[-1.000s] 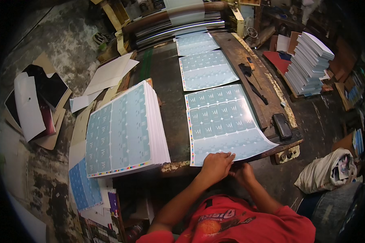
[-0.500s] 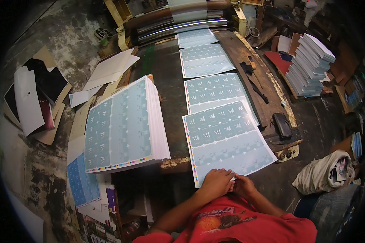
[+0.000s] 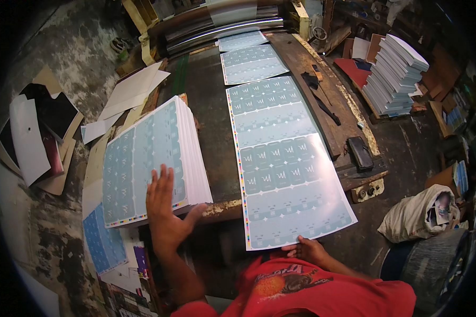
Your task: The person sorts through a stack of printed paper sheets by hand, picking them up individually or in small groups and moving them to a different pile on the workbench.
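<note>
My left hand (image 3: 166, 206) is open, fingers spread, over the near right corner of a thick stack of printed sheets (image 3: 143, 153); whether it touches the top sheet I cannot tell. With the thumb above and fingers beneath, my right hand (image 3: 308, 249) pinches the near edge of a printed sheet (image 3: 296, 198), pale teal with white marks. That sheet hangs past the table's front edge. Behind it, in line, lie another printed sheet (image 3: 269, 121), a third sheet (image 3: 254, 64) and one more sheet (image 3: 242, 40) near the rollers.
Shiny metal rollers (image 3: 225, 34) span the table's far end. On its right side lie a black pouch (image 3: 359, 153) and dark tools (image 3: 325, 105). A tall paper stack (image 3: 394, 76) stands at the right, a white sack (image 3: 420, 214) nearer. Loose boards (image 3: 47, 132) lie at the left.
My left hand has left the sheet's near edge and swung left to the stack, opening. The nearest sheet, skewed before, now lies straighter with the row. The whole view has shifted slightly.
</note>
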`<act>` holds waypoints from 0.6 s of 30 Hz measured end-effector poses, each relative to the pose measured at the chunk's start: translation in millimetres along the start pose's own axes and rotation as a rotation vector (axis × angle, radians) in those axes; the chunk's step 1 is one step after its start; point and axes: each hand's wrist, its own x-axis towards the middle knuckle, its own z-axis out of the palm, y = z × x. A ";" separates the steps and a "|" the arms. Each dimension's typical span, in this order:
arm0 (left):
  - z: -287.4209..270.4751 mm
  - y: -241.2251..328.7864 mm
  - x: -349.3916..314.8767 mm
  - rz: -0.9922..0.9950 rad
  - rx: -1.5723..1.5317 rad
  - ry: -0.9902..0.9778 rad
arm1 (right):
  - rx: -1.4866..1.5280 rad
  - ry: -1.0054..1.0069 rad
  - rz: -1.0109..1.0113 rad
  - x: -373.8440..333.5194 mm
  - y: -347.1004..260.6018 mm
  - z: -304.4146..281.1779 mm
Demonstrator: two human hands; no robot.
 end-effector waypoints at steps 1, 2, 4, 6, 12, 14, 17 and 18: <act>4.4 -13.1 -3.9 -0.071 0.020 -0.058 | 0.005 0.005 -0.002 0.5 -0.2 1.6; 10.4 -15.9 -9.3 -0.082 0.037 -0.101 | 0.012 0.007 -0.005 1.6 -1.0 3.4; 20.3 -16.0 -21.9 -0.105 0.068 -0.192 | 0.004 0.012 -0.005 2.7 -3.0 5.6; 22.0 -18.5 -25.0 -0.125 0.016 -0.173 | 0.022 0.018 -0.003 5.2 -6.1 10.5; 29.1 -31.5 -27.5 -0.191 -0.222 -0.079 | -0.017 0.043 -0.119 20.2 -28.6 18.5; 23.9 -26.3 -26.2 -0.134 -0.160 -0.039 | -0.046 0.046 -0.165 30.8 -40.5 25.1; 23.0 -26.4 -24.4 -0.197 -0.216 -0.038 | -0.013 0.114 -0.208 48.6 -51.0 30.1; 23.0 -28.2 -24.5 -0.211 -0.247 -0.027 | 0.005 0.126 -0.211 54.3 -54.2 30.5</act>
